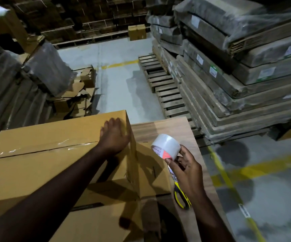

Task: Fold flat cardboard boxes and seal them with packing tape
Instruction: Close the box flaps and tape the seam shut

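Warehouse floor of grey concrete (120,79) with yellow lines spreads behind the work spot, flanked by wrapped stacks of flat cardboard (246,55) on wooden pallets (165,91) to the right and a heap of loose cardboard scraps (78,95) to the left. Nearer, a wood-grain desk (169,128) carries the work.

From the head view, a folded cardboard box (41,154) stands on the desk, its top seam covered by a strip of clear tape (54,145) running from the left edge toward the right. The left hand (114,135) lies flat on the box top at the right end of that seam, fingers straight and pressing down near the edge. The right hand (185,168) is raised beside the box over the desk, its grip clamped on a roll of clear packing tape (165,147), fingertips pinching the roll's rim. Yellow-handled scissors (182,198) lie on the desk just under that wrist. More flat cardboard (151,170) lies against the box's right side.
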{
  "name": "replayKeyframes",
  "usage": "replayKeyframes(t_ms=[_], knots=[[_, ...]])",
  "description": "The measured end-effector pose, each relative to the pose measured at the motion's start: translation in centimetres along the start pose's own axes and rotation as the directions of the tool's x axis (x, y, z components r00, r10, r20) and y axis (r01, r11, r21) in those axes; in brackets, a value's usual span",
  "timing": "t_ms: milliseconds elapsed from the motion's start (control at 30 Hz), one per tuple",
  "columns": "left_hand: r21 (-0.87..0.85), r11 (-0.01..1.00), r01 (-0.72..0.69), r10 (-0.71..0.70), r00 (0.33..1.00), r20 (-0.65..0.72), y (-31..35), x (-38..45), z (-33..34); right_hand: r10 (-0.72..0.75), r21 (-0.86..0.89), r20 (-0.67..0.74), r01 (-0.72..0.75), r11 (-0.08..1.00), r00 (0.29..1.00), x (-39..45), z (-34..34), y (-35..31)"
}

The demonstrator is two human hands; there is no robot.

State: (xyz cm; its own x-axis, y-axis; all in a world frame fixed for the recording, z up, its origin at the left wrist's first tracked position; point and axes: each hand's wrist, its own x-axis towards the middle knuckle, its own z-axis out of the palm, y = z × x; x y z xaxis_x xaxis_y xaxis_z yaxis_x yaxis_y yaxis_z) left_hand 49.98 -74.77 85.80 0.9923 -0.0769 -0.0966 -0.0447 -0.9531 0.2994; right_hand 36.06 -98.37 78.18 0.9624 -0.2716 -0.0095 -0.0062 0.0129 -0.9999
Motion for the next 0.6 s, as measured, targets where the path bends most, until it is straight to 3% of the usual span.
replayKeyframes(t_ms=[67,167,333,467,600], knots=[[0.138,0.987,0.081,-0.090,0.994,0.064,-0.4,-0.7,1.8,-0.003,0.014,-0.002,0.003,1.000,1.000,-0.3,0.2,-0.3],[0.125,0.987,0.105,-0.107,0.994,0.011,1.1,-0.9,3.2,-0.016,-0.020,0.032,0.016,1.000,0.999,-0.5,0.8,-0.6],[0.158,0.982,0.099,-0.110,0.992,0.058,2.1,-0.7,3.1,-0.073,-0.006,0.022,0.074,0.997,0.997,-0.5,1.7,-1.0],[0.054,0.997,0.047,-0.047,0.999,-0.013,0.7,-0.9,2.7,-0.107,0.045,0.018,0.106,0.993,0.994,-0.9,1.6,-1.4],[0.135,0.988,0.069,-0.072,0.997,0.014,1.4,-1.1,3.2,-0.120,0.100,-0.002,0.120,0.988,0.993,-1.5,1.8,-2.1]])
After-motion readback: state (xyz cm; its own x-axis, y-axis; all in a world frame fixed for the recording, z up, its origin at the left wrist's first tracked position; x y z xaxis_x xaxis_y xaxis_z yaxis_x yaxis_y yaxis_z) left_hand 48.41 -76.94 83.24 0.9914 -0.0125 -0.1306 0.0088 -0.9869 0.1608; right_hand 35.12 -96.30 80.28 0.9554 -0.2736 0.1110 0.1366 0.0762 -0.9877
